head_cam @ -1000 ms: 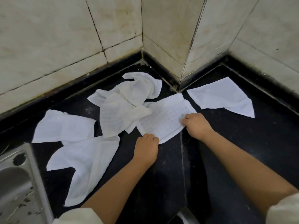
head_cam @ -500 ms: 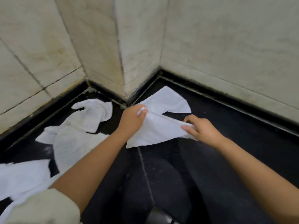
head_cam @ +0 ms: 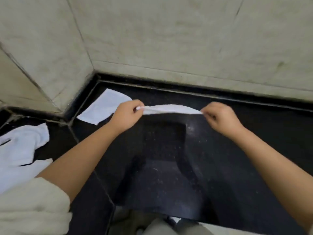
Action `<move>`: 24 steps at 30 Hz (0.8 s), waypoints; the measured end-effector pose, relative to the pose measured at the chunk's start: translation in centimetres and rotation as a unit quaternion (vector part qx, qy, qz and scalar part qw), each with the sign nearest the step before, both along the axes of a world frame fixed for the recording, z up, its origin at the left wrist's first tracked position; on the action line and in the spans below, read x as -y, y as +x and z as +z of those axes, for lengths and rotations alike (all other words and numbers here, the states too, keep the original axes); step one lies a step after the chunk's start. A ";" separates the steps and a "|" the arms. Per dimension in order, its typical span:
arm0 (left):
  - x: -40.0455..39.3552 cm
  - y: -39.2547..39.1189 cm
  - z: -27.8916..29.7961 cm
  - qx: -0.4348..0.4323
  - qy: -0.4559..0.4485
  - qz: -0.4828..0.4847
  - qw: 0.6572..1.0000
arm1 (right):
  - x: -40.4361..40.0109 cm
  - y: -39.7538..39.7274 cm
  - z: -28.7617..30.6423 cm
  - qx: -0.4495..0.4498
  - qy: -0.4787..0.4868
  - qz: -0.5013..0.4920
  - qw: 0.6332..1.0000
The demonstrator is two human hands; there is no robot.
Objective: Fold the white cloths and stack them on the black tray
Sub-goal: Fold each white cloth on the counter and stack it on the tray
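A white cloth (head_cam: 171,109) hangs stretched in the air above the black counter (head_cam: 169,158). My left hand (head_cam: 126,116) pinches its left end and my right hand (head_cam: 220,116) pinches its right end. Another white cloth (head_cam: 103,108) lies flat on the counter behind my left hand, near the wall corner. More crumpled white cloths (head_cam: 22,146) lie at the left edge of the view. No black tray can be made out as separate from the dark counter.
Beige tiled walls (head_cam: 169,39) close off the back of the counter, with a protruding corner (head_cam: 64,112) at the left. The counter's front edge (head_cam: 186,219) runs along the bottom of the view.
Both hands lifted the cloth off the counter and carried it to the right, pulling it taut between them. The view swung right, so the cloth pile now sits at the far left.
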State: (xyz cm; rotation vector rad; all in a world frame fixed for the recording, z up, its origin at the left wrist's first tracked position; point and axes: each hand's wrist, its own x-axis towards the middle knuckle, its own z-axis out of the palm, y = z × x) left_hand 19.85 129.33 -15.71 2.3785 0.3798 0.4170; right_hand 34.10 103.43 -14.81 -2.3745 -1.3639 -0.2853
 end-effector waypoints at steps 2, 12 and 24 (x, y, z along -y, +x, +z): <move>1.3 -1.4 -2.7 -0.076 0.002 -0.059 0.995 | 2.4 -1.6 -3.2 -0.060 -0.084 0.031 0.994; 5.4 -2.8 -10.6 -0.437 -0.086 -0.189 0.875 | 6.5 -3.6 -10.3 -0.450 -0.304 0.001 0.840; 6.4 2.5 -14.0 -0.259 0.077 -0.008 0.963 | 5.6 -0.8 -15.1 -0.306 -0.122 -0.165 0.930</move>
